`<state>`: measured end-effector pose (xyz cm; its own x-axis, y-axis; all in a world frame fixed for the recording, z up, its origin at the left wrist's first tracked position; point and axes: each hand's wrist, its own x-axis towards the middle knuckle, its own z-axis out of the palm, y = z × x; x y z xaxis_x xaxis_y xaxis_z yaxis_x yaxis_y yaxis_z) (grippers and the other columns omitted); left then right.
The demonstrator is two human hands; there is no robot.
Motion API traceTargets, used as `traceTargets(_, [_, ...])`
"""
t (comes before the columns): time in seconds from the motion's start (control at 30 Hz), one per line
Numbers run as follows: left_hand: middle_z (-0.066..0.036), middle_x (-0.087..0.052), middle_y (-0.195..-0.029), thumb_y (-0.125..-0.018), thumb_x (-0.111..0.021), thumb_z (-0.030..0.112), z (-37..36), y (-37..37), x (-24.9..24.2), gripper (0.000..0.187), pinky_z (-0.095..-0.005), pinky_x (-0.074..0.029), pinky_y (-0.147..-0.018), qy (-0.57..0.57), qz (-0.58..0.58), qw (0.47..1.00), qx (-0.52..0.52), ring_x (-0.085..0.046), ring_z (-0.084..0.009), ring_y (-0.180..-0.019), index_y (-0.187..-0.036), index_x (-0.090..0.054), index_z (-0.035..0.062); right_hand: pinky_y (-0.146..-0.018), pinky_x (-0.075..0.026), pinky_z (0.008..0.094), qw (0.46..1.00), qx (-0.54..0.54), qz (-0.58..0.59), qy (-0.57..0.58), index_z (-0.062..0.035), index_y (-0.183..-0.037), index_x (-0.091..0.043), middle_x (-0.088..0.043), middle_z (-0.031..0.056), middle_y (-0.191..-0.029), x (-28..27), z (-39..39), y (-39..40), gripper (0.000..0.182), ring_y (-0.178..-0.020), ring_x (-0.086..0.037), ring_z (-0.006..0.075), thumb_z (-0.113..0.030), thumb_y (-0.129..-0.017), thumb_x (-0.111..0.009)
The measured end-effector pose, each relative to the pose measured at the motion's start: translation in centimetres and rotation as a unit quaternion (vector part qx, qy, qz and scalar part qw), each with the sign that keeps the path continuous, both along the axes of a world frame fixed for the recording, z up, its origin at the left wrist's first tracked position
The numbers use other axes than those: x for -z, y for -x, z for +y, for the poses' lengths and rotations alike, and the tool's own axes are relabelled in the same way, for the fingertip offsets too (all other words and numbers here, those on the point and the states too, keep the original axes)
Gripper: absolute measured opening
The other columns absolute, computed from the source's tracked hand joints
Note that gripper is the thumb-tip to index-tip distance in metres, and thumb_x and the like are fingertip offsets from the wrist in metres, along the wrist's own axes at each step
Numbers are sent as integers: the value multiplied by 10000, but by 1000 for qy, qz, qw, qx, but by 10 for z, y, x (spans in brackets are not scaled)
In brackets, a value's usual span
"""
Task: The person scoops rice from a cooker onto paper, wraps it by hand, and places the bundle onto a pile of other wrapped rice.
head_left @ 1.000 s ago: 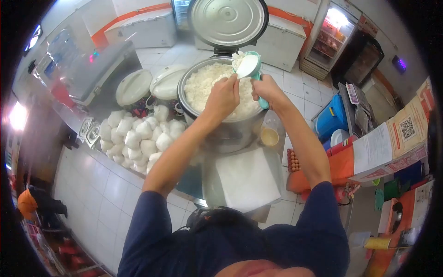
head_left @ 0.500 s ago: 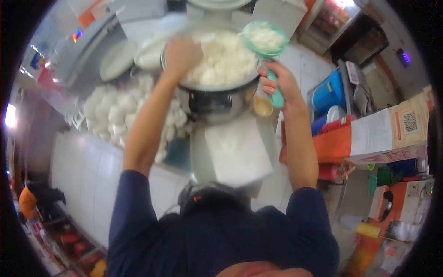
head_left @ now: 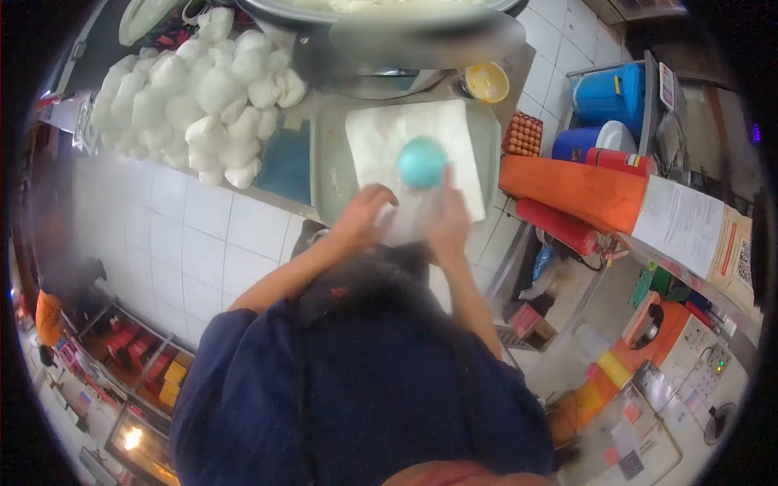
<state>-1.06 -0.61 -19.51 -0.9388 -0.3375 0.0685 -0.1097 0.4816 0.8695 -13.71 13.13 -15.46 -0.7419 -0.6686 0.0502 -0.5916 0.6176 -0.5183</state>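
Note:
A turquoise scoop (head_left: 421, 163) is over a white sheet of paper (head_left: 405, 121), its rounded underside facing me. My right hand (head_left: 448, 223), smeared by motion, is closed at the scoop's handle end. At the left near edge of the paper is my left hand (head_left: 365, 217), fingers curled around a small white bit that I cannot make out. The paper lies on a grey tray (head_left: 328, 154). Beyond it stands a large round pot (head_left: 304, 14) of white, rice-like food, partly cut off by the top edge.
A heap of white knotted bundles (head_left: 203, 93) sits left of the tray. To the right are a yellow-lined bowl (head_left: 486, 82), a carton of eggs (head_left: 523, 134) and an orange-covered ledge (head_left: 575, 190). A blurred grey shape (head_left: 429, 36) hides part of the pot's front.
My right hand has brought the scoop from beside the pot down over the paper and turned it over. My left hand has left the pot for the paper's edge. The view has tilted down.

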Motion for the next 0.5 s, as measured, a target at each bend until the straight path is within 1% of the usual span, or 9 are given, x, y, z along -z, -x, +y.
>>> traceTargets(0.03, [-124, -587, -1056, -745, -677, 33, 11, -4, 4, 234, -422, -465, -888, -3, -5, 1000, -1, -574, -335, -1003, -960, -588, 58, -739, -514, 337, 990, 19, 28, 136, -12, -1448, -380, -622, 212, -978, -22, -4, 10, 608, -876, -646, 329, -25, -874, -582])
traceTargets(0.1, [-160, -581, -1091, -793, -679, 90, 29, -3, 8, 228, -428, -467, -924, 122, -19, 992, 35, -560, -346, -1052, -1000, -600, 33, -762, -504, 343, 938, 24, 238, 250, 9, -1458, -351, -628, 211, -1001, -64, -33, 45, 594, -846, -638, 301, -38, -905, -563])
traceTargets(0.17, [-150, -600, -1082, -806, -660, 104, 31, -2, 13, 230, -419, -487, -903, 174, -18, 983, 55, -576, -333, -1045, -1022, -610, 42, -799, -497, 357, 892, 16, 180, 415, 58, -1444, -338, -632, 208, -1031, -116, -74, 73, 595, -854, -626, 291, -56, -910, -575])
traceTargets(0.23, [-139, -620, -1074, -819, -641, 117, 27, -4, 16, 236, -410, -507, -882, 231, -16, 969, 83, -592, -320, -1037, -1044, -619, 50, -870, -465, 292, 876, -3, -120, 467, 104, -1360, -426, -581, 160, -1191, -178, -106, 74, 464, -966, -592, 204, -46, -938, -547])
traceTargets(0.3, [-118, -668, -1007, -810, -615, 92, 20, -15, 19, 262, -403, -546, -786, 141, -120, 965, 183, -648, -301, -945, -1070, -633, 73, -785, -467, 258, 919, -76, -144, 360, 102, -1160, -555, -626, 119, -1033, -207, -135, 110, 263, -824, -573, 157, -43, -943, -524])
traceTargets(0.33, [-118, -668, -1007, -810, -615, 92, 15, -22, 20, 262, -403, -546, -786, 141, -122, 964, 190, -648, -301, -945, -1070, -633, 73, -785, -467, 258, 919, -68, -144, 361, 102, -1160, -555, -626, 119, -1033, -215, -147, 115, 263, -824, -573, 157, -43, -943, -524])
traceTargets(0.4, [-100, -697, -950, -816, -610, 96, -2, -34, 19, 253, -408, -561, -709, 175, -98, 969, 144, -681, -293, -837, -1067, -643, 92, -987, -413, 434, 917, -87, 222, 319, 163, -1391, -311, -542, 358, -1211, -222, -171, 116, 632, -1097, -559, 463, -270, -971, -501])
traceTargets(0.43, [-111, -700, -926, -843, -620, 135, -12, -37, 12, 222, -410, -560, -705, 176, -98, 971, 127, -681, -306, -792, -1059, -651, 96, -978, -424, 435, 873, -89, 343, 336, 160, -1384, -330, -545, 360, -1201, -217, -168, 120, 612, -1108, -562, 464, -266, -975, -494])
traceTargets(0.5, [-107, -700, -923, -856, -620, 156, -23, -40, -3, 208, -405, -561, -694, 170, -97, 975, 109, -680, -305, -789, -1056, -653, 106, -917, -446, 405, 882, -125, 280, 357, 126, -1270, -402, -574, 298, -1100, -192, -141, 103, 470, -1018, -581, 399, -192, -944, -519])
